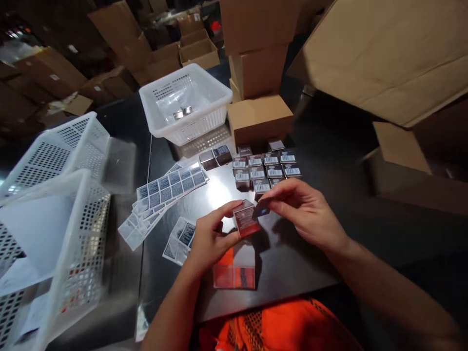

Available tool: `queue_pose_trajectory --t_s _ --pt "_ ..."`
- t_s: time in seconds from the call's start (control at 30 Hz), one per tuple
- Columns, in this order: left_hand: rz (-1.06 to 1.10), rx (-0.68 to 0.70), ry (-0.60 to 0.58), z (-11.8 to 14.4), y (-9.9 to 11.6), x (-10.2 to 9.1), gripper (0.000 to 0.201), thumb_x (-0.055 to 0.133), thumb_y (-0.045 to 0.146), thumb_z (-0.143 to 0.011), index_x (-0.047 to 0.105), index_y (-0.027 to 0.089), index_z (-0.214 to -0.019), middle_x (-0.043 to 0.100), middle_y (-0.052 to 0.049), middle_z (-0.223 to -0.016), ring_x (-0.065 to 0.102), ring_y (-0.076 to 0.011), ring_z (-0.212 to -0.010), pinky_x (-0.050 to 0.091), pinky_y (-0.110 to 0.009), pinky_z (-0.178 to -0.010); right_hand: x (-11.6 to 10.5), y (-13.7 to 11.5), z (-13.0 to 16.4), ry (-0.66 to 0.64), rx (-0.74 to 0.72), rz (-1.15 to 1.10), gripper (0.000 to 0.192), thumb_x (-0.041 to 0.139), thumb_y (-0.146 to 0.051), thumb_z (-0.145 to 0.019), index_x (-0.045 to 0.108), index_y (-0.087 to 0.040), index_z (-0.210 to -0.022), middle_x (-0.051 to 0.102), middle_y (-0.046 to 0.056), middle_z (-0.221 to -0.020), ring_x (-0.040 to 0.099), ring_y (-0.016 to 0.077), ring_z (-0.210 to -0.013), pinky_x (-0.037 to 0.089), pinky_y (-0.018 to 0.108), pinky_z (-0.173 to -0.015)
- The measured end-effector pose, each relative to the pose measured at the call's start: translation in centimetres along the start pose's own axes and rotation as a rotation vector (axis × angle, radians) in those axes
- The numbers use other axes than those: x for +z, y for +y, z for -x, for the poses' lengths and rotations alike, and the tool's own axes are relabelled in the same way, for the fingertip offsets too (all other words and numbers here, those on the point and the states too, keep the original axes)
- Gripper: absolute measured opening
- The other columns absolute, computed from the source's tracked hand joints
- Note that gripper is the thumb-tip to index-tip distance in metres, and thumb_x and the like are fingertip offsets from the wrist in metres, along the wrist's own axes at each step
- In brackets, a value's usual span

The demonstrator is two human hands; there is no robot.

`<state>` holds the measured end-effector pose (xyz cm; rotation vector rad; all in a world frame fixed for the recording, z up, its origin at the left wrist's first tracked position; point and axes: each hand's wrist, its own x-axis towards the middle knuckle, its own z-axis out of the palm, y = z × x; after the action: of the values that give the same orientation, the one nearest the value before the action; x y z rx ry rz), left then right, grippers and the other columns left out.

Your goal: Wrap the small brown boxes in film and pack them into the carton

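My left hand (214, 239) is closed around the sides of a small dark box (245, 220) with fine print and a red lower edge. Between the thumb and fingers of my right hand (312, 217) is a small dark label (261, 208), close against the box's right side. Just beyond my hands, several similar small boxes (265, 171) with barcodes stand in rows. Left of them lie overlapping sheets of labels (171, 189), and a smaller label sheet (179, 238) is beside my left wrist. A glossy, reddish-looking sheet (234, 278) lies below my hands.
A white perforated basket (190, 124) with a few small silvery items stands at the back. Two more white baskets (78, 214) are at the left. A brown carton (261, 117) sits behind the box rows, and a large cardboard flap (387, 53) overhangs the upper right.
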<state>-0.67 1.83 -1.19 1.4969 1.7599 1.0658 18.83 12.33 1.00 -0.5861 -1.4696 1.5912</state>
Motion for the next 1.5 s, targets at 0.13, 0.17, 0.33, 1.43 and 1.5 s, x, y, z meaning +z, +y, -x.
queue_pose_trajectory --t_s 0.13,0.17,0.33,1.43,1.5 --pt "-0.036 -0.016 -0.001 0.2 -0.1 0.6 0.053 0.079 0.041 -0.075 0.068 0.027 -0.126 0.075 -0.001 -0.098 0.037 -0.0053 -0.047 0.030 -0.020 -0.043 0.0 -0.2 0.2 -0.083 0.303 0.009 0.047 0.083 -0.029 -0.075 0.057 -0.028 -0.114 0.067 -0.005 -0.070 0.072 0.0187 -0.081 0.061 0.037 -0.083" --pt "-0.038 -0.015 0.002 0.2 -0.1 0.7 0.054 0.079 0.040 -0.075 0.068 0.026 -0.126 0.074 -0.001 -0.095 0.036 -0.0050 -0.046 0.030 -0.019 -0.043 0.0 -0.2 0.3 -0.077 0.338 0.006 0.054 0.084 -0.029 -0.073 0.053 -0.028 -0.117 0.066 -0.006 -0.068 0.072 0.0199 -0.083 0.061 0.038 -0.084" --pt "-0.085 0.009 0.011 0.4 -0.3 0.8 0.053 0.079 0.037 -0.077 0.066 0.027 -0.128 0.073 0.001 -0.091 0.039 -0.0051 -0.047 0.032 -0.018 -0.043 0.4 -0.1 0.5 -0.022 0.394 -0.011 0.065 0.085 -0.030 -0.067 0.044 -0.028 -0.117 0.065 -0.007 -0.068 0.073 0.0228 -0.087 0.062 0.038 -0.078" --pt "-0.068 0.002 0.268 0.8 0.1 1.1 0.056 0.080 0.029 -0.073 0.064 0.028 -0.127 0.069 0.004 -0.086 0.034 -0.0009 -0.043 0.028 -0.016 -0.040 -0.2 1.6 -0.1 0.264 0.083 0.369 0.067 0.091 -0.038 -0.063 0.046 -0.028 -0.112 0.056 -0.005 -0.083 0.068 0.0173 -0.075 0.061 0.029 -0.063" --pt "-0.037 -0.079 0.410 0.7 0.2 0.7 0.061 0.081 0.031 -0.071 0.062 0.027 -0.129 0.070 0.002 -0.089 0.037 -0.0014 -0.043 0.031 -0.016 -0.041 0.0 1.7 0.2 0.179 0.021 0.347 0.062 0.088 -0.038 -0.069 0.047 -0.028 -0.113 0.060 -0.003 -0.089 0.069 0.0178 -0.083 0.062 0.032 -0.073"
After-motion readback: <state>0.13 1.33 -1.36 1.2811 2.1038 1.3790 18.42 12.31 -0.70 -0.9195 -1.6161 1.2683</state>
